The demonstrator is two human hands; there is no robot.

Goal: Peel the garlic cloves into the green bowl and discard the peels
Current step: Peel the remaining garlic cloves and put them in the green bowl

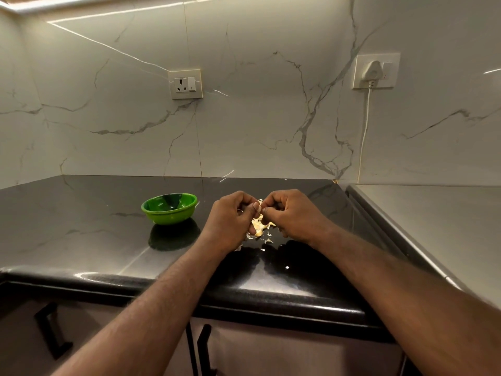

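Hands pinching garlic clove (259, 206), green bowl (169, 208) left

bowl (169, 208): green | counter (81, 213): black, pale veins | wall (257, 104): white marble, grey veins

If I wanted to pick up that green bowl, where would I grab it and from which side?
Probably pinch the green bowl at its right rim, coming from above on the side nearest the left hand. It stands upright and open, and its sloped wall offers little to clasp.
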